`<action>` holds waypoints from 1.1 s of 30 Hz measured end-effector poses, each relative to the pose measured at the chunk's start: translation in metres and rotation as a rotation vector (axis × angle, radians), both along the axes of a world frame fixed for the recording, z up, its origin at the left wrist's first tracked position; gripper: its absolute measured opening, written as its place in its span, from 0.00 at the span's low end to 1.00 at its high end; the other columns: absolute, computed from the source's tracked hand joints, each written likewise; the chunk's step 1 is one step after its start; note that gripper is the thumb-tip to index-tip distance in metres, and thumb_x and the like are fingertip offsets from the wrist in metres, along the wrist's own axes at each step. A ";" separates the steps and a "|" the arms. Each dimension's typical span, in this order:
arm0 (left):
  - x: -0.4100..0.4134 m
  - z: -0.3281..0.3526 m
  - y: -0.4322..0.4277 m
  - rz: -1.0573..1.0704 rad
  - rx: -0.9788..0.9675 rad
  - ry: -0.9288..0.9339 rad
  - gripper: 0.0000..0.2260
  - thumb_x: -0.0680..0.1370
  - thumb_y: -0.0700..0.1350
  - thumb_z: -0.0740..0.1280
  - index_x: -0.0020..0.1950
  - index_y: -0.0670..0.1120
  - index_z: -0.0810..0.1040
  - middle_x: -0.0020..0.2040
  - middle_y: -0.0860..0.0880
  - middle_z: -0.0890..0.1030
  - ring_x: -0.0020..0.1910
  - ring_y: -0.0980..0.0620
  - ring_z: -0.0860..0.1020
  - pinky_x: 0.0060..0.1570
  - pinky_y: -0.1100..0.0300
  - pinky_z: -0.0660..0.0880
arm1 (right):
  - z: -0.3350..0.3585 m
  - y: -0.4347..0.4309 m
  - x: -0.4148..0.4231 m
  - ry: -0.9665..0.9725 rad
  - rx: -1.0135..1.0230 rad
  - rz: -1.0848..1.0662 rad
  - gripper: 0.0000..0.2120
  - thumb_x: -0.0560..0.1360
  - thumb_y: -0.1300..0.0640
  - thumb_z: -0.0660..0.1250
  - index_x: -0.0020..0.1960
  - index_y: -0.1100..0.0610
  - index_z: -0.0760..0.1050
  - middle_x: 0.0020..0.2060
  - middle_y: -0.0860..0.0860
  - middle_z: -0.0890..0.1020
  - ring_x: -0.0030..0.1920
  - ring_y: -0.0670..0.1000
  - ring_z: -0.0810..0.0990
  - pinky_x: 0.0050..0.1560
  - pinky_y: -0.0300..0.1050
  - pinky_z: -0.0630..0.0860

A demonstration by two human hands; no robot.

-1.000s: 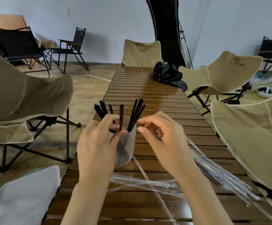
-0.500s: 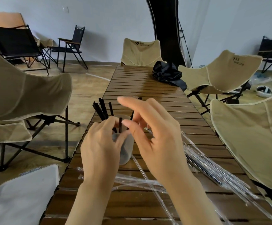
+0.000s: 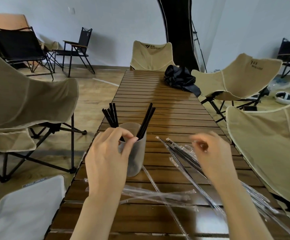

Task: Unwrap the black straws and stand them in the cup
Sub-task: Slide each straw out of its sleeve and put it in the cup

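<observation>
Swinging away from the cup [image 3: 137,153], the right hand [image 3: 211,153] is now dropping toward the wrapped straws [image 3: 180,153] lying on the table [image 3: 158,101] just to the cup's right. Motion blur is hiding whether its curled fingers are pinching anything. The left hand [image 3: 109,153] is gripping the cup near the rim and steadying it, with unwrapped black straws [image 3: 145,122] leaning inside. Each straw is looking light, thin and stiff, and slippery while wrapped, so pinching near one end seems wisest.

I count one translucent grey plastic cup [image 3: 138,156], roughly seven thin black straws [image 3: 145,120] in it, four beige canvas folding chairs [image 3: 150,56], one long slatted wooden table [image 3: 158,101].
</observation>
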State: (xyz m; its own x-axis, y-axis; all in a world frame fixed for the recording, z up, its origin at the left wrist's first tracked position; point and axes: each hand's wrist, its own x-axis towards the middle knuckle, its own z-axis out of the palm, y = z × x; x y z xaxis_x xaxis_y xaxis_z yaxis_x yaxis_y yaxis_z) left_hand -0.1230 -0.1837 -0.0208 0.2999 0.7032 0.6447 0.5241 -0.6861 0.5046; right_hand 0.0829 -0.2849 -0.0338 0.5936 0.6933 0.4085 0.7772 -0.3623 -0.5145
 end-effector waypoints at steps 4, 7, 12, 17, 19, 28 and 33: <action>0.008 -0.001 -0.010 -0.046 -0.010 0.004 0.05 0.71 0.48 0.73 0.44 0.49 0.81 0.35 0.57 0.79 0.34 0.60 0.76 0.32 0.68 0.73 | -0.045 -0.019 0.020 0.272 -0.520 -0.170 0.11 0.75 0.57 0.68 0.57 0.56 0.78 0.44 0.51 0.81 0.40 0.47 0.76 0.48 0.39 0.75; 0.019 -0.006 -0.017 -0.178 0.009 0.083 0.04 0.72 0.49 0.73 0.41 0.51 0.80 0.31 0.60 0.75 0.27 0.64 0.73 0.27 0.72 0.72 | -0.062 -0.017 0.013 0.244 -0.516 -0.166 0.08 0.74 0.59 0.69 0.54 0.55 0.78 0.44 0.50 0.81 0.44 0.49 0.79 0.49 0.44 0.79; 0.031 -0.025 -0.019 -0.398 -0.159 0.414 0.05 0.76 0.56 0.66 0.45 0.56 0.77 0.38 0.59 0.79 0.37 0.63 0.77 0.40 0.70 0.76 | -0.060 -0.010 0.001 0.230 -0.456 -0.151 0.06 0.73 0.54 0.71 0.45 0.54 0.77 0.37 0.49 0.80 0.40 0.50 0.80 0.47 0.50 0.80; 0.030 -0.040 -0.015 -0.446 -0.271 0.530 0.04 0.76 0.54 0.68 0.42 0.57 0.76 0.41 0.59 0.79 0.40 0.63 0.77 0.42 0.69 0.76 | -0.056 -0.002 -0.011 0.201 -0.492 -0.092 0.08 0.74 0.49 0.70 0.42 0.51 0.74 0.37 0.46 0.79 0.44 0.50 0.79 0.57 0.52 0.74; 0.029 -0.043 -0.013 -0.441 -0.278 0.546 0.05 0.75 0.54 0.68 0.40 0.58 0.75 0.39 0.60 0.78 0.39 0.63 0.77 0.41 0.69 0.76 | -0.057 0.001 -0.014 0.168 -0.529 -0.087 0.06 0.74 0.50 0.70 0.44 0.51 0.74 0.39 0.45 0.80 0.44 0.49 0.79 0.63 0.53 0.68; 0.022 -0.048 -0.006 -0.445 -0.309 0.522 0.03 0.75 0.55 0.68 0.46 0.59 0.76 0.42 0.61 0.79 0.41 0.66 0.77 0.38 0.75 0.69 | -0.052 0.003 -0.015 0.194 -0.501 -0.069 0.06 0.74 0.57 0.67 0.40 0.53 0.73 0.32 0.45 0.76 0.34 0.47 0.76 0.52 0.49 0.77; 0.024 -0.045 -0.003 -0.458 -0.247 0.439 0.14 0.76 0.53 0.68 0.59 0.63 0.71 0.54 0.64 0.75 0.48 0.66 0.76 0.48 0.73 0.74 | -0.023 -0.007 0.013 0.177 -0.357 -0.011 0.06 0.76 0.62 0.67 0.51 0.53 0.76 0.39 0.45 0.76 0.35 0.39 0.73 0.33 0.29 0.66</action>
